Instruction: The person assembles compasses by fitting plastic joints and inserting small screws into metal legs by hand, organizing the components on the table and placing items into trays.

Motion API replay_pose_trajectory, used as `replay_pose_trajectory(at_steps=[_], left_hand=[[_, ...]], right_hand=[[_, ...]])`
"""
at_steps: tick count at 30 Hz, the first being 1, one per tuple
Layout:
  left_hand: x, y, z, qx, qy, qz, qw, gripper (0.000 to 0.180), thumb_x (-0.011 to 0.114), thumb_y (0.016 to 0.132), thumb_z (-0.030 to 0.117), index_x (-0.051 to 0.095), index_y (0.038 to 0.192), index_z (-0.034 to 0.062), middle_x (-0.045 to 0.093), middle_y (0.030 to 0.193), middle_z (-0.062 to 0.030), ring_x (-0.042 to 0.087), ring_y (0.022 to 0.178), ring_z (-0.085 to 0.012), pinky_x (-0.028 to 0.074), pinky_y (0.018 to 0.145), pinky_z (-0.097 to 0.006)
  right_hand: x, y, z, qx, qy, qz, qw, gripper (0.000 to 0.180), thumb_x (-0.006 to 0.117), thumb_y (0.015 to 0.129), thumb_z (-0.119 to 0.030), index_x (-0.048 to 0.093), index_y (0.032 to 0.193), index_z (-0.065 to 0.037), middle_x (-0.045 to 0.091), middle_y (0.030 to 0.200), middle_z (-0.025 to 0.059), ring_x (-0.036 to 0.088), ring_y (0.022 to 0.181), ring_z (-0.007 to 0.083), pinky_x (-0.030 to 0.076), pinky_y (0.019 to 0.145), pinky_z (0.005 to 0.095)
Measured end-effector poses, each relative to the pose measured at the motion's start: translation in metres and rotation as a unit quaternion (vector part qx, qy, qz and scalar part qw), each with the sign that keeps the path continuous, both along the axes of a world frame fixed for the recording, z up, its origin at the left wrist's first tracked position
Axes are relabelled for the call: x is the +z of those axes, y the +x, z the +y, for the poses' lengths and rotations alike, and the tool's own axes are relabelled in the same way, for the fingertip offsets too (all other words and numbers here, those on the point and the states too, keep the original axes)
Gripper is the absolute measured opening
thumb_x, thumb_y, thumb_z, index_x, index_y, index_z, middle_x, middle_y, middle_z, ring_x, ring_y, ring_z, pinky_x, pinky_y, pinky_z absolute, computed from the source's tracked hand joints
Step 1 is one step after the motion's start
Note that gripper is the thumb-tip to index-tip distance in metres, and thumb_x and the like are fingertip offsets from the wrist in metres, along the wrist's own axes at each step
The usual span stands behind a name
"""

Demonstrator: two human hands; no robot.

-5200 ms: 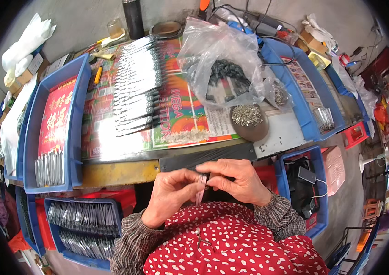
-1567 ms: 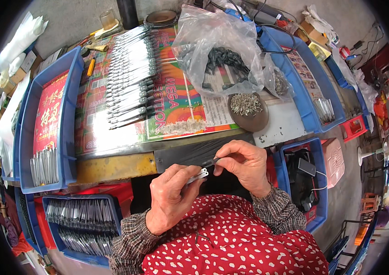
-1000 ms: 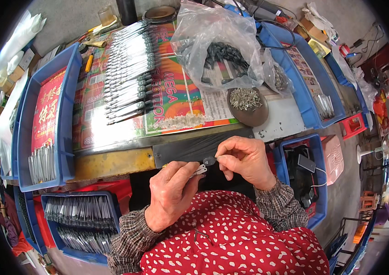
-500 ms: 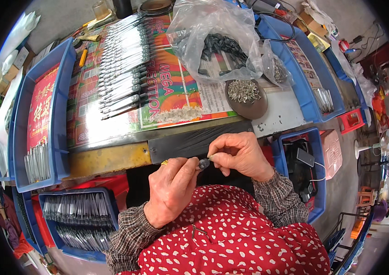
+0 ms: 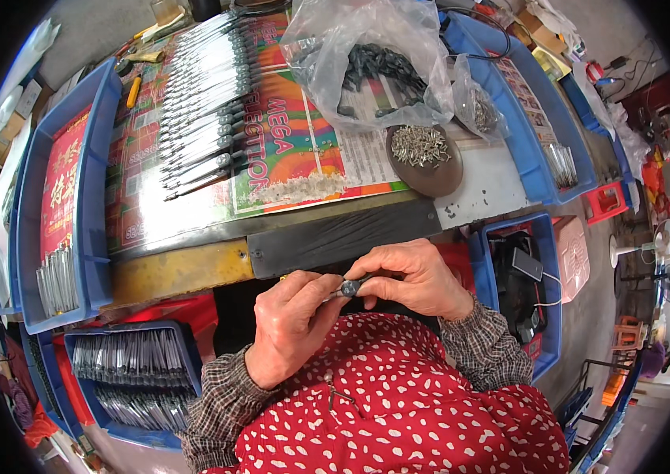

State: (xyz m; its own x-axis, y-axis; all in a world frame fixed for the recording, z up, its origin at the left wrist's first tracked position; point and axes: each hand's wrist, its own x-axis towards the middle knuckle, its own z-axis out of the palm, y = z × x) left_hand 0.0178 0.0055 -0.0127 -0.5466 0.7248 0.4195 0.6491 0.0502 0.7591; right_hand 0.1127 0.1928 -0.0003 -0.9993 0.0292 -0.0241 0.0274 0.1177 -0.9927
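Observation:
My left hand (image 5: 291,324) and my right hand (image 5: 414,276) meet just below the table's front edge, both gripping one small slim metal piece with a dark end (image 5: 348,287). The fingertips of both hands pinch it between them. On the table above lies a long row of similar metal pieces with dark ends (image 5: 200,103) on a colourful printed sheet (image 5: 287,150). A brown dish (image 5: 445,174) holds a heap of small metal parts (image 5: 420,144).
A clear plastic bag of dark parts (image 5: 374,63) lies at the back. Blue bins flank the table: one at the left (image 5: 102,261) with a red sheet and metal strips, one at the right (image 5: 536,182), one below left (image 5: 185,336) full of metal strips. A black strip (image 5: 343,237) edges the table.
My hands shifted the small metal piece from upright to lying sideways between the fingertips, and the view tilted down slightly toward the table edge.

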Motion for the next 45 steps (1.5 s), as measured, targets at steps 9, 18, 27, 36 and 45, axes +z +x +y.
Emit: replay_pose_trajectory(at_steps=[9,18,27,36,45], left_hand=[[-0.004,0.005,0.001,0.023,-0.010,0.007,1.000,0.027,0.076,0.070,-0.003,0.068,0.095,0.0014,0.065,0.082,-0.0102,0.064,0.062,-0.0194,0.050,0.052,-0.028],[-0.008,0.005,0.002,0.030,0.000,0.013,0.999,0.028,0.075,0.070,-0.004,0.067,0.096,0.0010,0.065,0.082,-0.0104,0.064,0.062,-0.0196,0.050,0.052,-0.028],[-0.008,0.003,0.004,0.043,-0.001,0.026,0.999,0.029,0.076,0.068,-0.004,0.066,0.095,0.0007,0.064,0.082,-0.0109,0.064,0.064,-0.0224,0.051,0.054,-0.030],[0.002,-0.008,0.011,0.035,0.005,0.056,0.998,0.027,0.075,0.068,-0.004,0.067,0.093,0.0010,0.065,0.081,-0.0117,0.064,0.064,-0.0231,0.051,0.054,-0.031],[0.008,-0.015,0.012,0.039,-0.023,0.056,0.997,0.031,0.075,0.067,-0.005,0.065,0.095,0.0011,0.063,0.081,-0.0122,0.063,0.067,-0.0280,0.051,0.056,-0.035]], right_hand=[[-0.008,0.001,-0.008,-0.032,0.023,0.034,0.999,0.015,0.064,0.088,-0.001,0.065,0.102,0.004,0.068,0.088,0.0070,0.066,0.067,0.0094,0.055,0.059,0.0221],[-0.013,0.002,-0.010,-0.049,0.031,0.043,0.997,0.015,0.066,0.087,-0.001,0.065,0.102,0.003,0.069,0.087,0.0077,0.067,0.067,0.0102,0.055,0.059,0.0222],[-0.015,-0.001,-0.012,-0.067,0.026,0.054,0.996,0.016,0.066,0.087,-0.001,0.065,0.102,0.003,0.069,0.087,0.0072,0.066,0.068,0.0100,0.055,0.060,0.0222],[0.002,-0.001,0.010,-0.123,0.134,0.090,0.979,0.021,0.070,0.084,-0.004,0.066,0.104,0.001,0.069,0.089,0.0098,0.066,0.073,0.0136,0.053,0.064,0.0258],[0.009,-0.003,0.078,-0.289,0.523,0.160,0.786,0.022,0.072,0.077,-0.007,0.066,0.097,0.000,0.065,0.086,0.0113,0.058,0.080,0.0288,0.048,0.070,0.0386]])
